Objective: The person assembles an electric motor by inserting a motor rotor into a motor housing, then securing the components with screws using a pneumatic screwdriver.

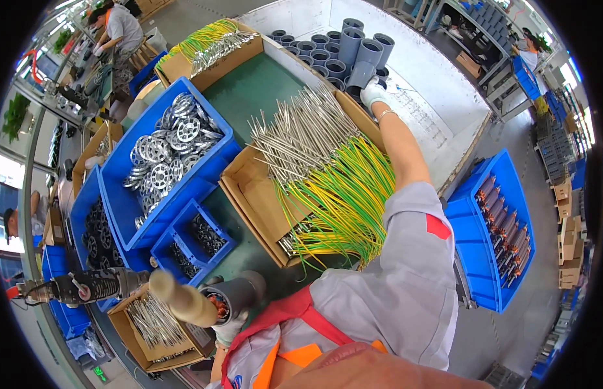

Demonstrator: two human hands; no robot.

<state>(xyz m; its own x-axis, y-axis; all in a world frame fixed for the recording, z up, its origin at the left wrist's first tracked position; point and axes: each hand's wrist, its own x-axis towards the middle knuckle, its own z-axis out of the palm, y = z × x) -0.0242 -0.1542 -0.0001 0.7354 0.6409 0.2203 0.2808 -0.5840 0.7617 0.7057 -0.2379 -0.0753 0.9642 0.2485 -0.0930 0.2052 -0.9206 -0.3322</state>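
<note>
Grey tube (242, 295), tilted, copper-coloured parts (219, 305) inside, second grey tube (362, 74), leaning, in white bin (421, 107)

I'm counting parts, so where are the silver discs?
Left of centre in the head view, the silver discs lie in a blue bin beyond the small divided bin.

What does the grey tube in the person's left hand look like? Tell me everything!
The grey tube is a smooth, round cylinder with a dull surface, perhaps plastic or painted metal. Its open end points toward the picture's lower left, and something copper-coloured shows inside. The white-gloved left hand holds its side, over the green worktop. A blurry tan cylinder partly covers its mouth. I can't tell whether those two touch.
</note>
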